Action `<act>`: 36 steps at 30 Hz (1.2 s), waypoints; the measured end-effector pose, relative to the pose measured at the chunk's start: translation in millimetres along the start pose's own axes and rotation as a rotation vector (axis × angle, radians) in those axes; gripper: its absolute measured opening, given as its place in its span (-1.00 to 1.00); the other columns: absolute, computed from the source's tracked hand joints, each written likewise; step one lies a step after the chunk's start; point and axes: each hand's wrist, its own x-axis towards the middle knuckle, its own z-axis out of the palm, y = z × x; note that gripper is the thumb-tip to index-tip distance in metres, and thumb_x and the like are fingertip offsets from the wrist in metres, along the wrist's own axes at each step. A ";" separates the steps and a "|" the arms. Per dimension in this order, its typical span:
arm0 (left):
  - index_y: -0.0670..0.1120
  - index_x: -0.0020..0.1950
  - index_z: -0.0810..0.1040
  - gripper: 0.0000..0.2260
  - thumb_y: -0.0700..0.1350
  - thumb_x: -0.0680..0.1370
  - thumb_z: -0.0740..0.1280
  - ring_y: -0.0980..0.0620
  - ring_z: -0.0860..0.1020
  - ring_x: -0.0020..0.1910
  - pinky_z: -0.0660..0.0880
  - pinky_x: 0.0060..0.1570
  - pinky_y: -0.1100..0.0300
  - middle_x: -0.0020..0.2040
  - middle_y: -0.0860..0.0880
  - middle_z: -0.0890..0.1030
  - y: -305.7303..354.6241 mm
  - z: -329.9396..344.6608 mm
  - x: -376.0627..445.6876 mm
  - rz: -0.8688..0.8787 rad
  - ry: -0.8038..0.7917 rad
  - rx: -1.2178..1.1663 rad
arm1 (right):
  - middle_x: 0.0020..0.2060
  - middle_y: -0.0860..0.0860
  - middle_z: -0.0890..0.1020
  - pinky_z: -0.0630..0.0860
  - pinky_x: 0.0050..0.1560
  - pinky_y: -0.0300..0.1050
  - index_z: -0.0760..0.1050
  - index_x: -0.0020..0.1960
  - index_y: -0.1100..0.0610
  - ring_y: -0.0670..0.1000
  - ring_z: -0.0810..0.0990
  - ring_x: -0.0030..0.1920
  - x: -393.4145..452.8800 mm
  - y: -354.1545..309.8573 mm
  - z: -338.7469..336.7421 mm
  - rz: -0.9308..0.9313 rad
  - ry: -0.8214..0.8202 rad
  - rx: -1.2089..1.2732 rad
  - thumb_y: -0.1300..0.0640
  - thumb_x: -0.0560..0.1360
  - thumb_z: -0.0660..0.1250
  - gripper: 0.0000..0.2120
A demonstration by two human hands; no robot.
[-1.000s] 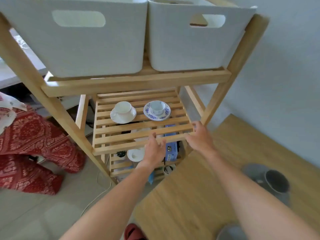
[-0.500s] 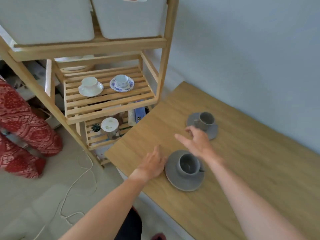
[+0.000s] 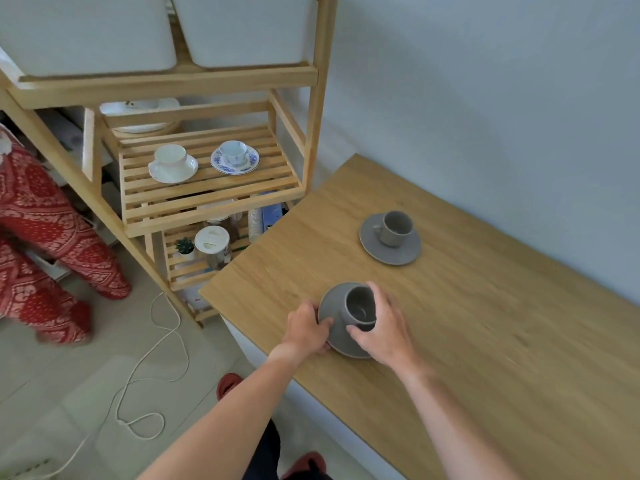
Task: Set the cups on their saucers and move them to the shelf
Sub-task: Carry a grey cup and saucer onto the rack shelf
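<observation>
Near grey cup (image 3: 360, 308) stands on its grey saucer (image 3: 334, 306) near the front edge of the wooden table (image 3: 485, 323). Left hand (image 3: 306, 329) is closed on the saucer's left rim, thumb over the top; right hand (image 3: 381, 327) is closed around the cup's right side. Second grey cup (image 3: 394, 227) sits on its saucer (image 3: 391, 251) farther back on the table, untouched. A white cup and saucer (image 3: 172, 163) and a blue-patterned cup and saucer (image 3: 235, 157) already stand side by side on the slatted shelf (image 3: 211, 194). Risk: the cup rests loose on the saucer; tilting the saucer during the lift could slide or tip it. The shelf post and upper rail could be struck on the way in. The cup's handle is covered by the right hand; fingers beneath the saucer cannot be seen.
</observation>
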 end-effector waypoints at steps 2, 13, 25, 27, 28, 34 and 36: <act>-0.13 0.17 0.42 -0.80 -0.13 0.61 0.37 -0.08 0.69 -0.13 0.67 -0.41 0.15 0.15 -0.18 0.57 1.1 -0.5 3.4 -0.033 -0.004 -0.081 | 0.42 0.01 0.38 0.38 0.26 -0.13 0.12 0.58 -0.04 0.04 0.41 0.41 2.8 0.1 1.6 0.008 0.001 0.033 0.00 0.41 0.54 -0.11; -0.17 0.19 0.32 -0.82 -0.20 0.65 0.28 -0.22 0.61 0.14 0.63 -0.42 0.21 0.25 -0.23 0.49 0.2 -44.1 35.8 -0.052 0.090 -0.426 | 0.13 -0.25 0.51 0.50 0.13 -0.15 0.32 0.29 -0.17 -0.13 0.51 0.18 61.7 -46.4 26.0 -0.066 0.057 0.213 -0.01 0.30 0.59 -0.32; -0.14 0.19 0.33 -0.84 -0.20 0.65 0.26 -0.15 0.64 0.09 0.71 -0.26 0.00 0.18 -0.19 0.53 -3.6 -211.4 133.5 -0.035 0.436 -0.565 | 0.25 -0.14 0.53 0.49 0.27 -0.06 0.34 0.42 -0.08 -0.09 0.47 0.29 219.6 -199.6 117.7 -0.341 -0.043 0.215 0.00 0.29 0.59 -0.23; -0.13 0.20 0.33 -0.84 -0.20 0.66 0.26 -0.16 0.64 0.12 0.71 -0.25 0.03 0.19 -0.19 0.53 -6.1 -239.8 150.8 -0.046 0.474 -0.561 | 0.26 -0.14 0.51 0.50 0.25 -0.10 0.33 0.41 -0.11 -0.10 0.45 0.30 245.0 -223.3 137.2 -0.366 -0.081 0.220 -0.01 0.30 0.59 -0.24; -0.14 0.20 0.33 -0.84 -0.20 0.66 0.26 -0.16 0.64 0.13 0.70 -0.28 0.08 0.18 -0.19 0.53 -8.4 -252.9 159.0 -0.068 0.495 -0.561 | 0.25 -0.15 0.51 0.51 0.23 -0.10 0.32 0.41 -0.14 -0.10 0.45 0.29 256.7 -233.2 148.0 -0.374 -0.104 0.222 -0.02 0.30 0.58 -0.24; -0.14 0.21 0.34 -0.83 -0.19 0.66 0.27 -0.11 0.67 -0.04 0.65 -0.43 0.19 0.14 -0.20 0.55 -25.6 -306.2 200.8 -0.199 0.539 -0.610 | 0.29 -0.07 0.48 0.46 0.15 -0.17 0.26 0.46 -0.13 -0.05 0.44 0.30 307.2 -275.6 199.9 -0.385 -0.182 0.167 -0.03 0.33 0.57 -0.21; -0.14 0.23 0.34 -0.80 -0.18 0.66 0.30 -0.10 0.69 -0.09 0.65 -0.43 0.19 0.13 -0.19 0.56 -31.4 -316.9 212.1 -0.234 0.546 -0.607 | 0.28 -0.04 0.50 0.49 0.16 -0.13 0.28 0.45 -0.12 -0.01 0.46 0.29 318.2 -282.2 212.7 -0.383 -0.185 0.156 -0.03 0.32 0.58 -0.21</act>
